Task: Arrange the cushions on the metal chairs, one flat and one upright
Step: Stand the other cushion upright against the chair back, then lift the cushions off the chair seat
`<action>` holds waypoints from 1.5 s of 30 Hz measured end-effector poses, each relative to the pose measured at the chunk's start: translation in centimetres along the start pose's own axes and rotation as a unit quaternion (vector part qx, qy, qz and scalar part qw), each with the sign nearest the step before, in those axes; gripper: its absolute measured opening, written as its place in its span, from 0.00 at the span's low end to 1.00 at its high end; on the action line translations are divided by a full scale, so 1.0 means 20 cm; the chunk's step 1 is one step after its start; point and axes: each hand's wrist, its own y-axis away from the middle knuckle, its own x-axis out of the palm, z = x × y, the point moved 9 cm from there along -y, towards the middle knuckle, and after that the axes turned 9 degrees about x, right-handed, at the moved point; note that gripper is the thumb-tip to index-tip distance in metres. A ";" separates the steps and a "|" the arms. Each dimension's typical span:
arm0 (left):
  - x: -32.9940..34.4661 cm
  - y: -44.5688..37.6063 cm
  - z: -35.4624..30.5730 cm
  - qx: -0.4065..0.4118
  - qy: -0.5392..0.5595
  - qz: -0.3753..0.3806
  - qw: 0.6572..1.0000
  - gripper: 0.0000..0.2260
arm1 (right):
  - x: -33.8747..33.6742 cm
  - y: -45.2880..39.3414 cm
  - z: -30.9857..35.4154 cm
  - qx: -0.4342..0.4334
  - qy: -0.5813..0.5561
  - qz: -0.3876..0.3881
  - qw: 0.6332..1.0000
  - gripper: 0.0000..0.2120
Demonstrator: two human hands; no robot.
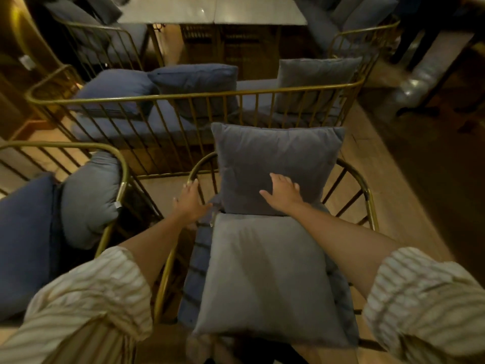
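A gold metal chair [371, 206] stands in front of me. A light grey cushion [265, 279] lies flat on its seat. A darker grey cushion [275, 158] stands upright against the chair's back. My right hand [283, 193] rests flat on the lower front of the upright cushion, fingers spread. My left hand [190, 199] hovers beside that cushion's lower left corner, near the chair's left rail, fingers apart and holding nothing.
Another gold chair [123, 179] with blue and grey cushions [89, 198] stands at the left. A gold bench [183, 97] with several blue-grey cushions sits behind. A table [210, 11] is farther back. Wooden floor [393, 158] runs to the right.
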 end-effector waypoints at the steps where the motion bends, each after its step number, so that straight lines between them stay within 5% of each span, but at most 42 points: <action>1: -0.06 0.03 0.06 -0.004 -0.008 -0.009 1.000 0.40 | 0.01 0.03 0.08 -0.007 0.005 0.005 1.000 0.34; 10: -0.77 0.58 0.86 -0.035 -0.019 -0.055 0.998 0.37 | 0.31 0.41 1.16 -0.086 -0.020 0.059 0.994 0.30; 20: -1.15 1.25 1.93 -0.137 -0.054 -0.061 0.987 0.38 | 0.95 0.89 2.16 -0.138 -0.097 0.133 0.977 0.30; 31: -1.19 1.51 2.57 -0.207 -0.026 -0.064 0.976 0.36 | 1.42 0.90 2.63 -0.116 -0.105 0.196 0.968 0.35; 45: -1.32 1.03 3.32 -0.224 0.020 0.018 0.974 0.36 | 1.86 0.42 3.16 0.004 -0.174 0.255 0.951 0.26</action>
